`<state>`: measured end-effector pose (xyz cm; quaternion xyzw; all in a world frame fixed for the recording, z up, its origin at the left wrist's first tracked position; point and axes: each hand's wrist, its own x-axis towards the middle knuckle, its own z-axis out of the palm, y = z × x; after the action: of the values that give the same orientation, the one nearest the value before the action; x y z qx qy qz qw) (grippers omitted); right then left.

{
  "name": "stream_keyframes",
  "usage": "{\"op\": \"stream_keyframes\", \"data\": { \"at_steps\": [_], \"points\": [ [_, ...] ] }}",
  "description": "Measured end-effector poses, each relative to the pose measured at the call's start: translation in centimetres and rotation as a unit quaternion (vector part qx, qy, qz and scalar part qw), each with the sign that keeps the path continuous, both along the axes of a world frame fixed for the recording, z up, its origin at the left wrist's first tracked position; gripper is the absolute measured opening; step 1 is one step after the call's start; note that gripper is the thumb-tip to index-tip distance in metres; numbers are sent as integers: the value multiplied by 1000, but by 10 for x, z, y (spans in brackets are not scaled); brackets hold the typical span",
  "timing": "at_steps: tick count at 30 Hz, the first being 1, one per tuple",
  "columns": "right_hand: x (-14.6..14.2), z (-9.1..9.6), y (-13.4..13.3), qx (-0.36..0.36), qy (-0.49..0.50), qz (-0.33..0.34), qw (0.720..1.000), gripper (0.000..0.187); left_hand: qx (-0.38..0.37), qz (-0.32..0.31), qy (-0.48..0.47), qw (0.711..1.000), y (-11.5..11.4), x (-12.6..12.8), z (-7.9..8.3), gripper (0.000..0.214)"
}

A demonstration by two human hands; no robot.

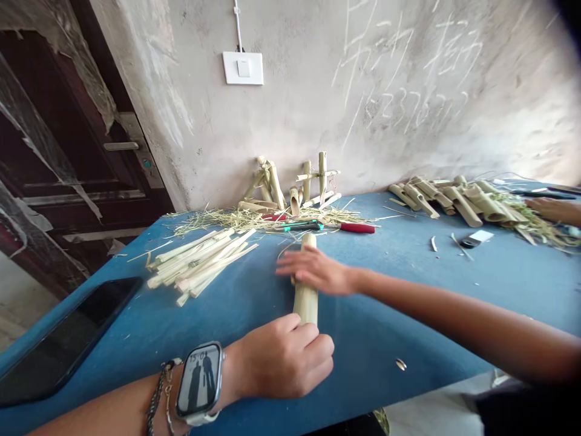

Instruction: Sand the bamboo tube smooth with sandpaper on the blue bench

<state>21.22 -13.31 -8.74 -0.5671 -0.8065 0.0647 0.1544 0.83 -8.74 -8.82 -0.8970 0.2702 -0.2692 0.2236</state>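
In the head view a pale bamboo piece (306,304) lies lengthwise over the blue table, pointing away from me. My left hand (290,358), with a watch on its wrist, is closed around the near end and hides it. Across the upper part of the piece reaches my right hand (318,271), slightly blurred, its fingers stretched out flat to the left over the bamboo. Whether the palm presses on it I cannot tell. To the left lies a loose bundle of split bamboo sticks (200,260). Just beyond the far end are a green-and-black tool (302,226) and a red handle (357,228).
Small bamboo constructions (267,181) stand among shavings (213,219) by the wall. A black phone (68,339) rests on the left table edge (149,227). Cut bamboo pieces (463,203) and a small metal-and-black object (476,238) lie right, near another person's hand (556,211).
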Motion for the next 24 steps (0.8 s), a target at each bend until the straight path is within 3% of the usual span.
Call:
{"op": "stream_keyframes", "data": {
  "at_steps": [2, 4, 6, 9, 12, 14, 17, 19, 20, 22, 24],
  "points": [
    [-25, 1, -21, -7, 4, 84, 996, 42, 1, 2, -9, 1000, 0, 0, -1, 17],
    [-23, 3, -25, -25, -4, 108, 994, 43, 1, 5, -14, 1000, -1, 0, -2, 16],
    [4, 3, -9, -30, -13, 43, 999, 44, 4, 7, -9, 1000, -2, 0, -2, 16],
    [57, 0, 29, -26, -35, -129, 991, 47, 10, 13, 0, 1000, -4, -1, -2, 18],
    [65, -1, 46, -15, -36, -176, 984, 49, 13, 42, -6, 999, -4, -3, -1, 15],
    [37, -1, 36, -12, -28, -127, 991, 48, 22, 89, -7, 996, -3, -5, 0, 11],
    [-17, 2, 9, 0, -11, 44, 999, 45, 50, 167, 17, 985, -4, -9, 2, 18],
    [-31, 4, 3, -3, -15, 115, 993, 43, 60, 200, 39, 977, -5, -11, 4, 23],
    [-27, 4, 6, -5, -18, 119, 993, 43, 60, 213, 53, 974, -6, -11, 6, 24],
    [-3, 3, 24, -6, -25, 56, 998, 45, 60, 245, 85, 964, -7, -12, 8, 28],
    [28, 1, 49, -28, -34, -82, 996, 46, 66, 273, 113, 953, -6, -12, 8, 33]
  ]
}}
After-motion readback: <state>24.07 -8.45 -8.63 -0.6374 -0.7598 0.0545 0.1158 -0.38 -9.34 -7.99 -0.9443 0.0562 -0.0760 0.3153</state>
